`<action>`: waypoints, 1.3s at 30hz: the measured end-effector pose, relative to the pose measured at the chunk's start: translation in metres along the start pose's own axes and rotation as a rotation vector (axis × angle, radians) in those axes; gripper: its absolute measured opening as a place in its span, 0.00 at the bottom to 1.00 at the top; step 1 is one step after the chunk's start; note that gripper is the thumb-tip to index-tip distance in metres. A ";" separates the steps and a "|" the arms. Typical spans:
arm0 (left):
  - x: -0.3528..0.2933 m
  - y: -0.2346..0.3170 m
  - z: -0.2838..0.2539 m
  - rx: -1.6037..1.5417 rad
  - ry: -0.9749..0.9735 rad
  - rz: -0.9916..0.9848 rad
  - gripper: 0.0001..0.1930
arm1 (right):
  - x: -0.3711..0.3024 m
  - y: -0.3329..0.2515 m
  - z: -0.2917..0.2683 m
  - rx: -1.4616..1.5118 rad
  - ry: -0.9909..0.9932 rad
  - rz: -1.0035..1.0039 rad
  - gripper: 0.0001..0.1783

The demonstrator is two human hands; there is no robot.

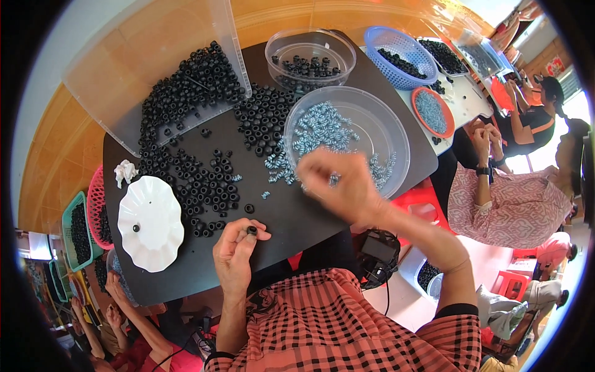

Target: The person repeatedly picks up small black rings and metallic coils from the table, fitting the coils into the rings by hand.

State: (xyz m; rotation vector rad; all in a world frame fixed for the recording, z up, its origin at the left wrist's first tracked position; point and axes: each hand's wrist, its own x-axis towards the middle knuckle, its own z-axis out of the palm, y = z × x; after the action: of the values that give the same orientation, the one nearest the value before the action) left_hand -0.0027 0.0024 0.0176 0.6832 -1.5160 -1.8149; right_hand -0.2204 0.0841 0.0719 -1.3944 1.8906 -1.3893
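Note:
My left hand (235,251), near the front edge of the dark table (279,229), is closed on a small round black plastic part (251,230) with a hole in its top, held between thumb and fingers. Over the near edge of a round clear tub (396,155) hangs my right hand (341,186), blurred by motion; its fingers are bent, and whether they hold anything does not show. Small bluish metal springs (322,124) lie in the tub and beside it. Many loose black parts (211,186) of the same kind are spread left of the springs.
A large clear bin (245,62) lies tipped, black parts spilling out. Behind stands a clear bowl (347,68) of black parts. A white scalloped plate (152,248) holds one part. At right are a blue basket (372,49) and an orange bowl (449,127). Other people sit on both sides.

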 end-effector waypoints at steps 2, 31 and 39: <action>-0.001 0.001 -0.003 0.029 -0.026 0.014 0.07 | 0.019 0.024 -0.031 -0.184 0.110 -0.017 0.06; -0.001 0.004 0.003 0.109 -0.056 -0.009 0.08 | 0.060 0.090 -0.084 -0.572 0.046 -0.451 0.09; -0.001 0.006 0.001 0.102 -0.070 -0.043 0.08 | 0.058 0.081 -0.090 -0.507 0.271 -0.126 0.09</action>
State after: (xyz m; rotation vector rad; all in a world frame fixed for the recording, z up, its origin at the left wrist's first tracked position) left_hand -0.0018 0.0028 0.0232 0.7130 -1.6604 -1.8204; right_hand -0.3526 0.0760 0.0515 -1.6407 2.4988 -1.2567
